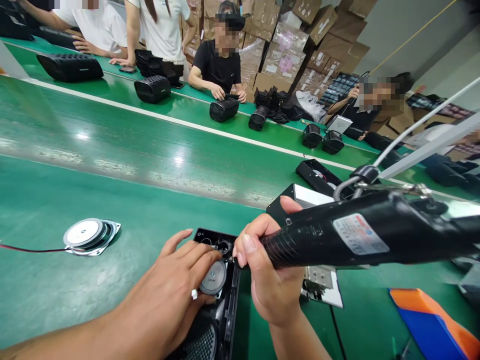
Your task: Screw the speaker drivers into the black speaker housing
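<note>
An electric screwdriver (330,235) is held by the right hand (275,270), whose fingers and thumb are closed around the front end of its black body; the tip is brought to the edge of a round speaker driver (213,280). That driver is seated in an open black speaker housing (233,310), which lies on the green worktop (41,295) in front of the wearer and is partly covered by the left hand (168,287). The left hand is held half open, its fingers curved over the driver and the housing; whether anything is gripped under them cannot be told. A small white piece (194,294) is seen against this hand. To the left, well apart, a second speaker driver (85,234) is laid on the worktop, with a thin red-and-black wire (33,248) run out to the left edge. Beyond the right hand, a black box with a pale top (279,202) is partly hidden by the screwdriver, and another black housing (313,175) is placed just behind it. An orange-and-blue object (431,320) is set at the lower right. Across the line, black speakers (71,67) are lined up before several seated or standing co-workers (215,70), with cardboard boxes (315,30) stacked behind.
</note>
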`<act>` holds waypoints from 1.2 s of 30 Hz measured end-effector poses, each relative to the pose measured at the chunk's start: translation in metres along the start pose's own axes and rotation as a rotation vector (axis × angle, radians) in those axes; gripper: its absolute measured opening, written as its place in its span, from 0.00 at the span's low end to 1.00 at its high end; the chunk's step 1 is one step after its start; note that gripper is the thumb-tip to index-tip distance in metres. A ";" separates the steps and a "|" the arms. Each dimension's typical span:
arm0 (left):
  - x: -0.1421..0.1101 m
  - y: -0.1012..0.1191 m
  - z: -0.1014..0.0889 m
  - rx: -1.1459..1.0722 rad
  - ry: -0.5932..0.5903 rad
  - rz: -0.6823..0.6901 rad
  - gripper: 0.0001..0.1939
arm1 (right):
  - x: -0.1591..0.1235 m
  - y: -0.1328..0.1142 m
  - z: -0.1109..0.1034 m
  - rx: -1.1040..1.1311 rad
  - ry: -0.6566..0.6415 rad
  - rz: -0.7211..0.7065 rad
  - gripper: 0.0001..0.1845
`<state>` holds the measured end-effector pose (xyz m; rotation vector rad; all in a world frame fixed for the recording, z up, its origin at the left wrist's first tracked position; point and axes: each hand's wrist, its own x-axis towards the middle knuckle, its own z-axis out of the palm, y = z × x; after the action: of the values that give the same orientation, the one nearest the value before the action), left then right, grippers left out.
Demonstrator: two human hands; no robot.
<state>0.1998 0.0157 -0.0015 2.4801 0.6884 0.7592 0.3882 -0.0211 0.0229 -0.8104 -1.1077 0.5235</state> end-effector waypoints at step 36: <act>0.002 0.000 0.004 -0.065 0.006 -0.006 0.24 | -0.014 -0.002 -0.012 -0.160 -0.054 0.070 0.06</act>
<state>0.2039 0.0158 -0.0032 2.4174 0.6624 0.7746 0.3944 -0.0362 0.0135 -0.9815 -1.1848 0.5222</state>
